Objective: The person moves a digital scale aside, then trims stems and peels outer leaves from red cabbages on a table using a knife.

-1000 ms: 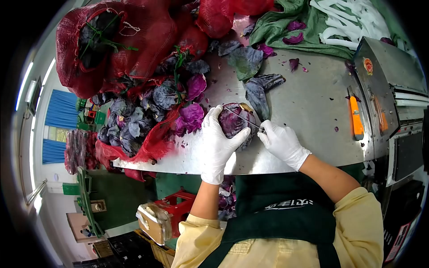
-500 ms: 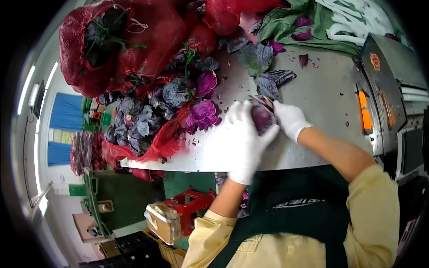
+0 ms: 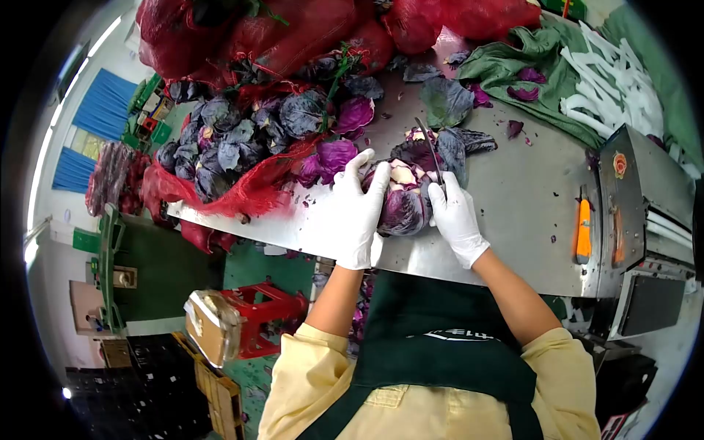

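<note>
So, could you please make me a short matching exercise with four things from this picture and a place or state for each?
Things:
1. Knife
2. Orange-handled tool
3. Red stool
4. Left hand

Places or states:
A. Below the tabletop's level
B. Gloved in white
C. Held in the right hand
D. Lying on the metal table

Right pairs: 1-C, 2-D, 3-A, 4-B.

We see a white wall (image 3: 55, 293), blue curtains (image 3: 106, 103) by a window (image 3: 84, 143), and a long bright light (image 3: 104, 37). The floor (image 3: 249, 268) is green. A red stool (image 3: 251, 330) stands near a shiny table (image 3: 528, 213).
</note>
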A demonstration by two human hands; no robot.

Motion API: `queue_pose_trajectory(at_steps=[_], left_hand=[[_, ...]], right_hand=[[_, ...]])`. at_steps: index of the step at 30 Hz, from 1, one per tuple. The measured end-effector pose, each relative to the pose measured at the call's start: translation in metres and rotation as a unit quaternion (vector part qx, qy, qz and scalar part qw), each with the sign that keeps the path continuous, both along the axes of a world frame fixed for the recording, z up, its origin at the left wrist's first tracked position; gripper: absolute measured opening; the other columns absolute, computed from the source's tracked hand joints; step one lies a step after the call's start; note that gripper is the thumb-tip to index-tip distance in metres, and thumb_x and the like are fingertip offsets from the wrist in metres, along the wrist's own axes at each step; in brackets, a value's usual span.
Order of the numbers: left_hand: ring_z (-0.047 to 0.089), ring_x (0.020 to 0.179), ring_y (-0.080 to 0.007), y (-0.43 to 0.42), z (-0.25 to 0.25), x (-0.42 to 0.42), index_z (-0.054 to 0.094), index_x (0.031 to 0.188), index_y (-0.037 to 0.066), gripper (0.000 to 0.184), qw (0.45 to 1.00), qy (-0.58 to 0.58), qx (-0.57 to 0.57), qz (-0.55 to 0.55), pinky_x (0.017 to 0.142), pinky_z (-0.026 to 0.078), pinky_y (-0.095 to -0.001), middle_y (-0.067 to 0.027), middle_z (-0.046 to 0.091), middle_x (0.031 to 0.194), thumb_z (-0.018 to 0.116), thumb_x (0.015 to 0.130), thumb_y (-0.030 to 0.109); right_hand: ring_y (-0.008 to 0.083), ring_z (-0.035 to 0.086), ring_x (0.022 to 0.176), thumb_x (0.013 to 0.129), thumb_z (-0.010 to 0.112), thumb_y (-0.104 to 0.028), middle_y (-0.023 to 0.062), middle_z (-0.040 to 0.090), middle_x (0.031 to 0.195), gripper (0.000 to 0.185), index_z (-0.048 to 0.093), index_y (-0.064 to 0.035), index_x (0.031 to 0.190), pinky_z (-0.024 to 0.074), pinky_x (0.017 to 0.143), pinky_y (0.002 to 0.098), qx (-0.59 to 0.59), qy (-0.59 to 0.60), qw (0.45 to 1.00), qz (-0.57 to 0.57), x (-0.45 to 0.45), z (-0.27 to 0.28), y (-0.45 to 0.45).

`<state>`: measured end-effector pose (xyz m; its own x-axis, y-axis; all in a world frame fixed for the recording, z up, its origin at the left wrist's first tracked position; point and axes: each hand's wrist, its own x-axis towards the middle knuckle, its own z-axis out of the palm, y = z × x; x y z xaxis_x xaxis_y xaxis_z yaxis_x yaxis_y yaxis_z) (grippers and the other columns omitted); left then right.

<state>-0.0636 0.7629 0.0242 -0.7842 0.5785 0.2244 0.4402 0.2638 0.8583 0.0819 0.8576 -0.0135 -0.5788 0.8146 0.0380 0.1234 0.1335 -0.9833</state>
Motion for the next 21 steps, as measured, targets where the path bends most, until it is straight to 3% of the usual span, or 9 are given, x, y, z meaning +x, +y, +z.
queue_pose_trajectory(at_steps=[2, 3, 5, 7, 9, 11, 13, 16, 21], left_hand=[[0.053, 0.118, -0.0308, -0.001, -0.004, -0.003, 0.064, 0.126, 0.008, 0.042, 0.999, 0.036, -0.006, -0.019, 0.102, 0.043, -0.0383, -0.0204, 0.058, 0.121, 0.072, 0.091, 0.029], [0.05, 0.123, -0.0322, -0.003, -0.006, -0.003, 0.064, 0.127, 0.009, 0.042, 0.996, 0.079, -0.018, -0.043, 0.104, 0.042, -0.039, -0.0214, 0.057, 0.123, 0.072, 0.09, 0.028], [0.047, 0.132, -0.0321, -0.01, -0.02, -0.009, 0.064, 0.128, 0.006, 0.038, 0.989, -0.042, 0.108, -0.093, 0.11, 0.039, -0.0379, -0.0224, 0.052, 0.136, 0.067, 0.092, 0.021], [0.051, 0.125, -0.0279, -0.017, -0.014, -0.011, 0.064, 0.13, 0.006, 0.039, 0.987, -0.09, 0.091, -0.096, 0.107, 0.04, -0.0356, -0.0187, 0.053, 0.131, 0.066, 0.093, 0.019], [0.052, 0.12, -0.026, -0.023, -0.011, -0.009, 0.064, 0.13, 0.007, 0.039, 0.993, -0.076, 0.058, -0.067, 0.105, 0.041, -0.0349, -0.0169, 0.054, 0.126, 0.066, 0.093, 0.019], [0.053, 0.115, -0.0242, -0.025, -0.012, -0.008, 0.064, 0.131, 0.008, 0.04, 0.997, -0.057, 0.023, -0.046, 0.103, 0.042, -0.0342, -0.0151, 0.054, 0.122, 0.066, 0.093, 0.019], [0.053, 0.107, -0.022, -0.027, -0.011, -0.007, 0.065, 0.131, 0.01, 0.039, 0.998, -0.034, 0.03, -0.034, 0.099, 0.044, -0.0341, -0.0128, 0.054, 0.116, 0.067, 0.092, 0.019], [0.054, 0.108, -0.0232, -0.03, -0.009, -0.005, 0.065, 0.13, 0.011, 0.041, 0.998, -0.044, 0.02, -0.04, 0.097, 0.045, -0.0345, -0.0146, 0.053, 0.118, 0.07, 0.09, 0.021], [0.059, 0.101, -0.0245, -0.032, -0.018, -0.007, 0.066, 0.13, 0.013, 0.043, 0.999, -0.021, 0.023, -0.03, 0.091, 0.049, -0.0357, -0.0169, 0.056, 0.116, 0.071, 0.089, 0.025]], right_hand=[[0.0354, 0.069, 0.071, 0.1, 0.055, -0.022, 0.0184, 0.069, 0.084, 0.023, 0.059, -0.004, 0.114, 0.0546, 0.066, 0.0429, 0.218, -0.022, 0.976, -0.016, 0.002, 0.002, 0.013], [0.0388, 0.068, 0.084, 0.098, 0.056, -0.02, 0.0202, 0.069, 0.091, 0.017, 0.06, -0.0049, 0.105, 0.0531, 0.072, 0.045, 0.169, -0.029, 0.985, -0.024, 0.008, 0.004, 0.014], [0.0407, 0.066, 0.079, 0.098, 0.057, -0.02, 0.0209, 0.067, 0.086, 0.015, 0.059, -0.0056, 0.096, 0.051, 0.066, 0.0469, 0.159, -0.052, 0.986, -0.016, 0.04, 0.016, 0.009], [0.0416, 0.065, 0.075, 0.098, 0.058, -0.021, 0.0205, 0.065, 0.082, 0.015, 0.058, -0.006, 0.094, 0.0495, 0.063, 0.0474, 0.158, -0.118, 0.98, 0.031, 0.07, 0.023, -0.009], [0.0425, 0.063, 0.071, 0.098, 0.058, -0.022, 0.02, 0.063, 0.078, 0.016, 0.058, -0.0064, 0.093, 0.048, 0.06, 0.0479, 0.146, -0.184, 0.969, 0.077, 0.083, 0.021, -0.025], [0.0431, 0.061, 0.067, 0.098, 0.06, -0.023, 0.0196, 0.062, 0.074, 0.017, 0.059, -0.0071, 0.092, 0.047, 0.056, 0.0471, 0.255, -0.146, 0.953, 0.066, 0.084, 0.018, -0.037], [0.0412, 0.063, 0.068, 0.097, 0.061, -0.024, 0.0199, 0.063, 0.075, 0.017, 0.06, -0.0073, 0.093, 0.0481, 0.057, 0.0468, 0.267, -0.132, 0.953, 0.054, 0.08, 0.018, -0.034], [0.0405, 0.064, 0.068, 0.096, 0.061, -0.023, 0.0196, 0.064, 0.076, 0.016, 0.061, -0.0073, 0.094, 0.0491, 0.057, 0.0474, 0.27, -0.117, 0.954, 0.059, 0.073, 0.022, -0.029], [0.0407, 0.064, 0.067, 0.096, 0.06, -0.026, 0.02, 0.064, 0.073, 0.017, 0.061, -0.0093, 0.09, 0.0493, 0.058, 0.0495, 0.311, -0.213, 0.922, 0.084, 0.09, 0.024, -0.023]])
